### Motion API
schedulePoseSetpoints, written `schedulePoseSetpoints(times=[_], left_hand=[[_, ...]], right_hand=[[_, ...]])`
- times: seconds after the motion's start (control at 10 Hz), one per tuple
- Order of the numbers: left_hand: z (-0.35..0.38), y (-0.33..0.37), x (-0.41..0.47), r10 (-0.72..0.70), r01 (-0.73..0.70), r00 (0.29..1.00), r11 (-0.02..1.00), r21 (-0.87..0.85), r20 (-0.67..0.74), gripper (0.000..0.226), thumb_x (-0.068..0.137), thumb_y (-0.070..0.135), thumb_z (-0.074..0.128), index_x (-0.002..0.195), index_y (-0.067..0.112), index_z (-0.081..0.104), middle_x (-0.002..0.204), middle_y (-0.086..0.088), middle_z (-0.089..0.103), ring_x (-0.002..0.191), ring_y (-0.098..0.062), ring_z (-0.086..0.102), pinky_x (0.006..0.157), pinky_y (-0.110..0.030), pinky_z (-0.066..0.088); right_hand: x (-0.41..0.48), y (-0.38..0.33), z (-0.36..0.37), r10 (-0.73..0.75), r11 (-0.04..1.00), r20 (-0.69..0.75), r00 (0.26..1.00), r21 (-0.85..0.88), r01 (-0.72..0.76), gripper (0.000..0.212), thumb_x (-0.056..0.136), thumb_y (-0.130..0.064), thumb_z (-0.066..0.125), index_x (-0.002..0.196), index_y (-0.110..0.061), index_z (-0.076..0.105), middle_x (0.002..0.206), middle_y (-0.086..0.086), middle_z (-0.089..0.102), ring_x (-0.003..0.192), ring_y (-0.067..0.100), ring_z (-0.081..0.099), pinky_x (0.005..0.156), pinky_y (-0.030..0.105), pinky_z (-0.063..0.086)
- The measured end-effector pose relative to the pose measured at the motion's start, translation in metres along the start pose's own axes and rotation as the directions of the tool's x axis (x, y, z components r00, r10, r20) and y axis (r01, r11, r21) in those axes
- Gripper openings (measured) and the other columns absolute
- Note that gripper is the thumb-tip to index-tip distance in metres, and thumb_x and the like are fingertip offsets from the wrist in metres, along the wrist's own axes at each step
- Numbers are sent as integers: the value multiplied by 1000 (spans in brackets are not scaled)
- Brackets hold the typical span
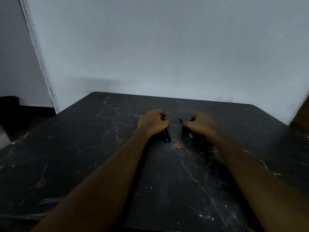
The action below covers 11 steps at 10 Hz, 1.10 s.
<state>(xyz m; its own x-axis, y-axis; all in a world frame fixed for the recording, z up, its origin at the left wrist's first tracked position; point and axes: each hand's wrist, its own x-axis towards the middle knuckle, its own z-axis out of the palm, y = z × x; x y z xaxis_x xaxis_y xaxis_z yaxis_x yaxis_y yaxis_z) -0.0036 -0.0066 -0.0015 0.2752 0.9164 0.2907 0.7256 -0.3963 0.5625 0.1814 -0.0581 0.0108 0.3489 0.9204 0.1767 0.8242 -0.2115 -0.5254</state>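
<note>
Jutting from left hand [153, 122] — marker [167, 136]; from right hand [201, 123] — pen [181, 121].

Bare indoor rm w/ dark marble-look table [83, 156] against plain white wall [167, 47]

Both arms are shown bare from near frame edge to wrist; left hand [153, 122] & right hand [201, 123] are likewise uncovered. Forearms are seen slim, long, tapering twd wrists.

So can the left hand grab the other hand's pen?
Probably not yet: the left hand grips its own dark marker, though only bare table lies between it and the pen in the right hand.
</note>
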Motion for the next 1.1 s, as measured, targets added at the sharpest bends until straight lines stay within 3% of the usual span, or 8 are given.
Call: schedulePoseSetpoints(times=[0.2, 0.4, 0.5, 0.6, 0.9, 1.0, 1.1], left_hand=[[2, 0, 0, 8, -9, 1000, 1000, -17, -24, 37, 78, 47, 65, 113, 35, 68, 120, 5, 68, 109, -18, 62, 95, -35, 47], [3, 2, 0, 32, -32, 999, 999, 7, -28, 38, 77, 47, 66, 112, 34, 69, 117, 6, 69, 104, -17, 63, 84, -29, 47], [2, 2, -2, 34, -34, 999, 999, 10, -24, 25, 76, 42, 67, 99, 33, 72, 102, 6, 71, 98, -18, 66, 85, -32, 52], [3, 1, -1, 23, -23, 999, 1000, -1, -24, 15, 75, 38, 66, 88, 32, 72, 84, 10, 66, 88, -16, 66, 79, -31, 54], [1, 2, -2, 44, -51, 995, 995, -81, -85, 18, 75, 43, 66, 87, 32, 74, 93, 8, 72, 88, -13, 66, 80, -32, 55], [0, 1, -3, 51, -62, 993, 993, -105, -110, 19, 78, 45, 66, 88, 30, 72, 87, 10, 71, 85, -12, 66, 75, -28, 54], [-1, 1, -3, 29, -46, 993, 987, -153, -117, 19, 80, 45, 65, 90, 30, 71, 77, 14, 63, 80, -11, 65, 69, -26, 50]], right_hand=[[-3, -7, 7, -65, 997, -12, 998, -30, 65, 44, 66, -52, 61, 69, -9, 73, 58, 7, 68, 55, 20, 65, 50, 34, 51], [-7, -6, 8, -102, 993, -57, 993, -65, 98, 35, 72, -50, 62, 73, -18, 77, 63, -1, 71, 57, 12, 64, 61, 34, 59], [-10, -8, 10, -124, 991, -71, 990, -55, 121, 33, 74, -46, 65, 76, -15, 76, 69, 2, 72, 61, 15, 66, 65, 38, 60], [-12, -9, 11, -136, 990, -89, 987, -59, 131, 29, 74, -42, 66, 71, -14, 75, 65, 2, 70, 58, 15, 65, 62, 38, 60], [-9, -7, 12, -145, 989, -105, 984, -20, 144, 38, 80, -49, 62, 66, -16, 75, 55, 0, 67, 50, 12, 63, 50, 29, 52], [-9, -6, 13, -129, 991, -115, 985, 17, 132, 42, 82, -51, 60, 60, -17, 72, 50, -1, 64, 46, 10, 59, 45, 22, 39], [-8, -8, 13, -114, 992, -109, 987, 36, 118, 40, 82, -49, 60, 64, -15, 72, 54, 1, 65, 52, 14, 62, 47, 25, 46]])
